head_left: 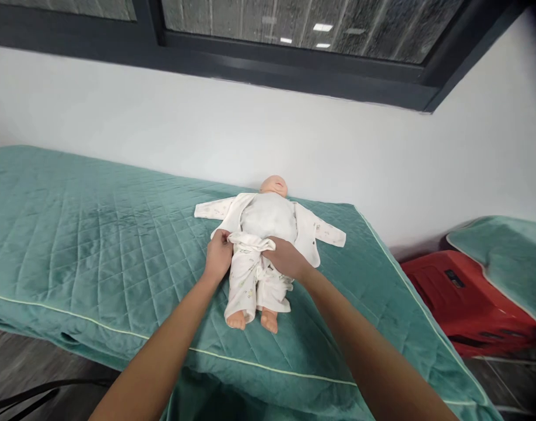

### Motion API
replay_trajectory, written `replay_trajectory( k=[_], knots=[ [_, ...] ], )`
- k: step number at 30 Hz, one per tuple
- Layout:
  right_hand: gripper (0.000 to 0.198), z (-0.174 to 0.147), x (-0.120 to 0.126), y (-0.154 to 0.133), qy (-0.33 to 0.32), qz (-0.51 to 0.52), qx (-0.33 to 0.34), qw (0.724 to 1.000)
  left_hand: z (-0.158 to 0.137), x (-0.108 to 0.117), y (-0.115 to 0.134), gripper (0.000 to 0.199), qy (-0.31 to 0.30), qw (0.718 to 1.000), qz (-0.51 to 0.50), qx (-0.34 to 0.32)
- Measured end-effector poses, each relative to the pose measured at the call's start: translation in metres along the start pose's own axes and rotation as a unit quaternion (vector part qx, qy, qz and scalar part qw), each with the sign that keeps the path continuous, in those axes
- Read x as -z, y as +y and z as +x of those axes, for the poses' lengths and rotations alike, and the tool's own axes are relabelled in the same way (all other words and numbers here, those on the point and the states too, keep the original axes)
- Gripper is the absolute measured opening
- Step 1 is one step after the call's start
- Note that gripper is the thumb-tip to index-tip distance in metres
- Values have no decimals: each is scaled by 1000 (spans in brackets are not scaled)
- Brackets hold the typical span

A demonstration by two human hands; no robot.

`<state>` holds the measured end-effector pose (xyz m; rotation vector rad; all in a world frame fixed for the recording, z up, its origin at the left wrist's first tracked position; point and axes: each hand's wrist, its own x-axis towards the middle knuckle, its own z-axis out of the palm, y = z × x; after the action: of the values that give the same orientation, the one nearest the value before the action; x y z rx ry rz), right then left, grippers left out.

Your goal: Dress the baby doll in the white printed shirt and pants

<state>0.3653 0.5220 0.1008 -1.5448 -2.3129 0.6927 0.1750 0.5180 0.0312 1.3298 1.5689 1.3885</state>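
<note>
A baby doll [275, 185] lies on its back, its head toward the wall and its bare feet toward me. It wears a white printed jacket [309, 231], spread open at the front with both sleeves stretched out sideways, over a plain white torso. White printed pants [244, 283] cover its legs. My left hand [219, 252] is closed on the pants' waistband at the left hip. On the other side, my right hand [285, 256] grips the same waistband near the middle right, fingers partly hidden by the cloth.
The doll rests on a green quilted mattress cover [118, 245] with pale piping along its edge. A white wall [184, 128] and dark window frame [294, 76] stand behind. At the right is a red plastic object [460, 292] partly under another green cover [508, 263]. Dark cables [40, 389] show lower left.
</note>
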Motion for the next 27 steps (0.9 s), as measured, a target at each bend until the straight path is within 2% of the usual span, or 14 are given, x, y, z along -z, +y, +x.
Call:
replay_trajectory(
  k=[3,6,10,13,17,23,27],
  knots=[
    [15,-2,0,-1,5,28,-19,999,-19,8,8,12,46,998,43,-1],
    [16,-4,0,-2,11,36,-32,999,-55,21,14,18,75,993,91,6],
    [17,-5,-3,-1,15,46,-39,998,-105,34,16,38,-31,985,167,-26],
    [17,-5,-5,1,22,47,-33,998,-121,35,15,38,-64,983,169,-20],
    [18,-5,-6,4,24,61,-27,997,-113,32,11,37,-72,980,183,-13],
    [17,-5,-7,5,26,81,-26,996,-80,33,11,31,-24,967,236,-92],
    [19,-12,4,3,5,135,4,991,-74,31,12,30,-47,964,243,-97]
  ],
)
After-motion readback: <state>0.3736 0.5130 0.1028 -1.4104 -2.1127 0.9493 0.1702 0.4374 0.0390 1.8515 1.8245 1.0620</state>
